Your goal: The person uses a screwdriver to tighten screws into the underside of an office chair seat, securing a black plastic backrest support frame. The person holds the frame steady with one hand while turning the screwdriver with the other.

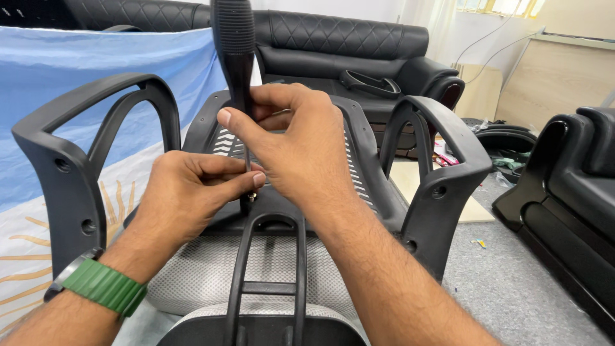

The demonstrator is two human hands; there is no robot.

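A black screwdriver (234,45) with a ribbed handle stands upright over an office chair's black plastic underside (375,186). My right hand (301,144) is closed around its lower handle and shaft. My left hand (192,192), with a green watch band on the wrist, pinches the thin metal shaft near its tip, where a small screw (252,198) meets the chair frame. The tip itself is partly hidden by my fingers. A black backrest bracket (269,269) runs up the middle, over grey mesh fabric (211,269).
Two black armrests rise on either side, the left armrest (70,154) and the right armrest (442,173). A blue and white cloth (96,70) hangs at left. A black sofa (346,45) stands behind, another black seat (570,186) at right, on grey carpet (506,282).
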